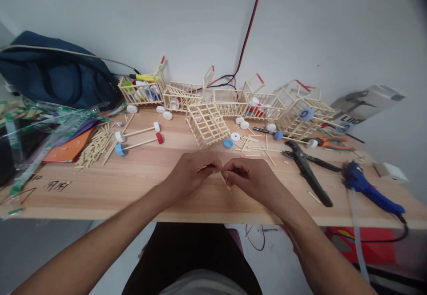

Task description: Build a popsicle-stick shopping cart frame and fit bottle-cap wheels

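Observation:
My left hand [197, 170] and my right hand [255, 177] meet above the middle of the table, fingertips pinched together. Between them a thin pale wooden stick [226, 182] slants down toward me; its upper end is hidden by the fingers. Just beyond my hands, a small basket of wooden sticks [207, 125] lies tilted. Beside it are a blue bottle cap [228, 143] and a white bottle cap [235, 136]. Loose wooden sticks [250, 145] are scattered behind my right hand.
Several stick-built carts [230, 101] line the wall. Stick axles with caps [142, 144] and a stick pile [96, 146] lie left, near plastic wrapping [43, 148] and a blue bag [60, 75]. Black-handled pliers [308, 173], orange-handled pliers [333, 143] and a blue glue gun [373, 190] lie right.

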A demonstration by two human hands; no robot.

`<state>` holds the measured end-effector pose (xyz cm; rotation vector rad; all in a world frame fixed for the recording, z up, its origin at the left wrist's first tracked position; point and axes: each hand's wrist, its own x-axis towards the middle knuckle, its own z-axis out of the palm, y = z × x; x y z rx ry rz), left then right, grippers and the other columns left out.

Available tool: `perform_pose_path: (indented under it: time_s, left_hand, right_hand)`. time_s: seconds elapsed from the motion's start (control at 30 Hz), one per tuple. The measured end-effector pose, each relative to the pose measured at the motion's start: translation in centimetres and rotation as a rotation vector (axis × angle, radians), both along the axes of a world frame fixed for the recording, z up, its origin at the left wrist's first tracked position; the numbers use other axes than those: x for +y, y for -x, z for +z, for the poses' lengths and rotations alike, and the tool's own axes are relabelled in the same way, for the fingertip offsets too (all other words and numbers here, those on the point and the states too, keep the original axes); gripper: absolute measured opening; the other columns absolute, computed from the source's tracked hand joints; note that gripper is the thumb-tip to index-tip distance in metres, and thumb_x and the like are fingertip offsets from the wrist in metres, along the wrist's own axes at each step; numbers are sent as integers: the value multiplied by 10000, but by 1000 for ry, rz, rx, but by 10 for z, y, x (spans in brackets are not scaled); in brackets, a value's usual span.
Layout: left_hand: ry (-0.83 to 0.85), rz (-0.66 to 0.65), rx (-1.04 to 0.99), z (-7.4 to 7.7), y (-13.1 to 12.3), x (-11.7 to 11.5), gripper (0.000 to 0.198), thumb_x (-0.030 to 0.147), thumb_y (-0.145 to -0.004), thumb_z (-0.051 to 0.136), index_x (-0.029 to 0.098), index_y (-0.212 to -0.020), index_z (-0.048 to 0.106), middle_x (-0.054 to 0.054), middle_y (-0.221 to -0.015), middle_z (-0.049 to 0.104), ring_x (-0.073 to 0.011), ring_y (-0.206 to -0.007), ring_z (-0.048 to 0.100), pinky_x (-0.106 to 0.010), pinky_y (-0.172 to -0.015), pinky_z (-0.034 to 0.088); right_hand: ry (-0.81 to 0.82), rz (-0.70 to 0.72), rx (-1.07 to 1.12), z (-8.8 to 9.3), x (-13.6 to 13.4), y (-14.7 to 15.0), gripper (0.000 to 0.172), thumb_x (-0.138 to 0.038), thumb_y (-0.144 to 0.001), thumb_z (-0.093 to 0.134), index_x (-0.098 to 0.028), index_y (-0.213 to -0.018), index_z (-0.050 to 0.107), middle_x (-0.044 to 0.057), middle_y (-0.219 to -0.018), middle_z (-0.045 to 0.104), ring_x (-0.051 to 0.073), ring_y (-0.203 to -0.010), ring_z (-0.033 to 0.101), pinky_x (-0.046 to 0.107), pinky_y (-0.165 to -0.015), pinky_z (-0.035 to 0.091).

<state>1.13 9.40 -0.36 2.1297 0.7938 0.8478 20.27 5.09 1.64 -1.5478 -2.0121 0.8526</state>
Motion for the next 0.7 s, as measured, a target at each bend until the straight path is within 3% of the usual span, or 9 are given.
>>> perform_pose_path:
  time_s: [0.23,0.43,0.57,0.7]
  left_hand:
    - [-21,-7,-19,1,1,-1,133,133,-858,540,196,-810,647,15,-839,701,-114,-804,636,-216,-758,462]
    - [-77,-34,-67,-3,3,-1,146,164,-884,524,202,-862,663,-14,-895,716,-134,-876,652,-249,-809,481]
    - [97,-51,-129,1,3,2,111,154,-845,581,187,-893,675,-18,-914,714,-138,-889,651,-259,-828,483]
    - [332,-57,-222,0,1,5,122,242,-820,633,161,-909,652,-28,-876,692,-130,-811,640,-253,-745,494]
  right_hand:
    - [-101,-58,-27,-3,-5,9,147,-137,-823,497,-198,-711,571,-35,-614,591,110,-590,515,230,-583,361]
    - [42,-23,201,-15,-2,5,115,-231,-855,490,-204,-758,548,-37,-626,570,113,-576,542,237,-564,421]
    - [161,-40,370,-15,0,2,146,-326,-847,548,-196,-778,549,-39,-601,560,107,-528,547,241,-537,467]
    - [140,-118,437,-13,-2,6,185,-364,-808,612,-189,-766,568,-39,-587,559,103,-492,541,236,-491,477]
